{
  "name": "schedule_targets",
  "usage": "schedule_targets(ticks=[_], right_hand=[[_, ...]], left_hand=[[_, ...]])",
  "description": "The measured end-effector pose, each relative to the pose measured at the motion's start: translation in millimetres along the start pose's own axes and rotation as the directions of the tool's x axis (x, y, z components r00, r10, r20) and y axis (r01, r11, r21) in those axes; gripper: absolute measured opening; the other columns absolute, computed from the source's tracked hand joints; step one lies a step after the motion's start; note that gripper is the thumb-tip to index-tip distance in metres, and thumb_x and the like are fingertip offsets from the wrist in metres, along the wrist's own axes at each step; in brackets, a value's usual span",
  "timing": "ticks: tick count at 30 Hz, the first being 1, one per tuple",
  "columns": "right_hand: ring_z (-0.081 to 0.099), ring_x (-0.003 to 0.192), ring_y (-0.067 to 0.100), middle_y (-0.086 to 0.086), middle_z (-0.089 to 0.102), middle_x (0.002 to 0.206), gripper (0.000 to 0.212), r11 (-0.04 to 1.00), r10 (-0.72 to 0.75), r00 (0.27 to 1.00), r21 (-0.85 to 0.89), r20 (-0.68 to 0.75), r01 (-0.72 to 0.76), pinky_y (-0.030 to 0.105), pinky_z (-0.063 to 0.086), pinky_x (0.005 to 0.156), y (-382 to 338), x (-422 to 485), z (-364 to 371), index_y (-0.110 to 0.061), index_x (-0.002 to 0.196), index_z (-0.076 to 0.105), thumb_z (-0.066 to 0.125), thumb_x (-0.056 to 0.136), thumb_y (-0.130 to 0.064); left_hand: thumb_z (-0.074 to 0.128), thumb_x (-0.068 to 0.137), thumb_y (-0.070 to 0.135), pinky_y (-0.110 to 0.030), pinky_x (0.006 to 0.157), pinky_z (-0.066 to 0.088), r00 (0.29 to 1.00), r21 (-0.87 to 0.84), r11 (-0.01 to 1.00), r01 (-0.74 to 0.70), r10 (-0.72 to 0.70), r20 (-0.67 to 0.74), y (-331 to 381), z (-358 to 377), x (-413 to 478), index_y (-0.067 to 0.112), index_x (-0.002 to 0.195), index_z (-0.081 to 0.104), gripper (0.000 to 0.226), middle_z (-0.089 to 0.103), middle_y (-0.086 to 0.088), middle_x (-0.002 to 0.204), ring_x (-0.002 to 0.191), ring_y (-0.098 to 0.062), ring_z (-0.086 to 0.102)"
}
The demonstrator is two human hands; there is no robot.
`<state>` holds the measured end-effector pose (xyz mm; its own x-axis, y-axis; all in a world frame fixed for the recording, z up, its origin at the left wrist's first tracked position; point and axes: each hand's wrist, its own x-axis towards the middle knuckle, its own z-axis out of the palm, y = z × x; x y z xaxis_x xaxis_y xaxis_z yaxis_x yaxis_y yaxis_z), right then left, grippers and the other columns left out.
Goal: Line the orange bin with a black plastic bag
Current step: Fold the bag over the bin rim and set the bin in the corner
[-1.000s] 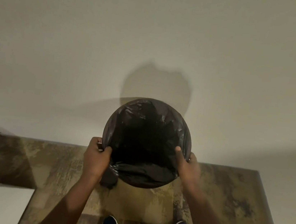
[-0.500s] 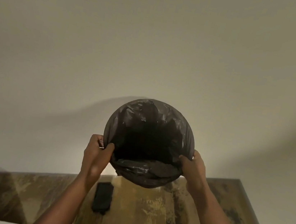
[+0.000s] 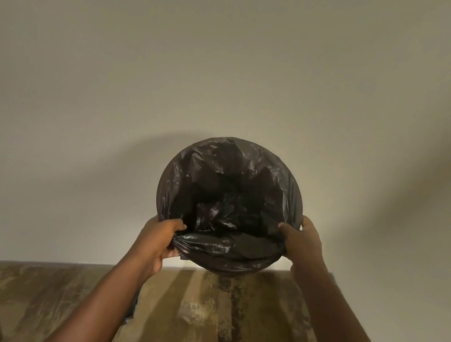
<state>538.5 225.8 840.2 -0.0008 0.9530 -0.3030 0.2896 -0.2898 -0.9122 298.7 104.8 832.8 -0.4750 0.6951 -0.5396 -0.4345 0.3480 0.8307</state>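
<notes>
Two hands hold a round bin up in front of a plain wall [image 3: 233,57]. The bin's open top faces the camera. A black bag [image 3: 229,200] lines the inside and is folded over the rim all the way round, so none of the bin's own colour shows. The bag is crinkly and shiny, and it sags in dark folds in the middle.

The left hand [image 3: 156,243] is closed on the near left edge, with the thumb on top of the bag and the fingers curled under the rim. The right hand [image 3: 302,245] is closed on the near right edge, with the thumb pressed inside the rim and the fingers wrapped round the outside.

Below the bin is a floor [image 3: 213,321] with brown and tan streaks. The bin is up in the air, near the wall, not touching the floor.
</notes>
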Motion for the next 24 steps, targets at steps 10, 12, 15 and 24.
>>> schedule_targets(ticks=[10,12,15,24], right_hand=[[0.064,0.11,0.023,-0.004,0.062,0.125,0.066,0.997,0.019,0.988,0.07,0.151,-0.03,0.034,0.056,0.087,10.1,25.3,-80.1,-0.028,0.134,0.047,0.063,0.083,-0.066],[0.064,0.11,0.024,-0.005,0.064,0.122,0.059,0.991,0.067,0.987,0.103,0.143,-0.082,0.041,0.053,0.099,14.2,39.2,-93.2,-0.028,0.128,0.049,0.063,0.085,-0.065],[0.06,0.117,0.028,-0.004,0.062,0.125,0.061,0.968,0.178,0.976,0.153,0.128,-0.197,0.049,0.046,0.111,27.5,65.0,-115.6,-0.025,0.13,0.051,0.066,0.085,-0.063],[0.068,0.112,0.035,0.009,0.068,0.126,0.046,0.897,0.26,0.96,0.341,0.107,-0.281,0.053,0.055,0.101,72.1,149.9,-200.0,-0.026,0.13,0.055,0.075,0.089,-0.034]], left_hand=[[0.052,0.091,-0.001,-0.042,0.075,0.06,1.0,0.037,0.999,-0.004,0.005,-0.029,-28.0,89.8,-0.9,0.007,0.117,0.057,0.027,0.066,-0.017,0.104,0.091,-0.034,0.067],[0.052,0.092,-0.001,-0.045,0.079,0.06,1.0,0.061,0.998,-0.004,0.006,-0.026,-33.1,112.0,8.5,0.007,0.117,0.057,0.027,0.066,-0.017,0.105,0.095,-0.036,0.067],[0.052,0.092,-0.001,-0.04,0.072,0.059,1.0,0.088,0.996,-0.003,0.004,-0.018,-39.9,150.2,25.3,0.01,0.107,0.058,0.02,0.065,-0.016,0.101,0.088,-0.031,0.065],[0.054,0.098,0.007,-0.03,0.065,0.053,0.996,0.16,0.986,0.055,-0.065,0.055,-64.0,280.5,85.9,0.015,0.115,0.058,0.019,0.066,-0.008,0.104,0.097,-0.028,0.064]])
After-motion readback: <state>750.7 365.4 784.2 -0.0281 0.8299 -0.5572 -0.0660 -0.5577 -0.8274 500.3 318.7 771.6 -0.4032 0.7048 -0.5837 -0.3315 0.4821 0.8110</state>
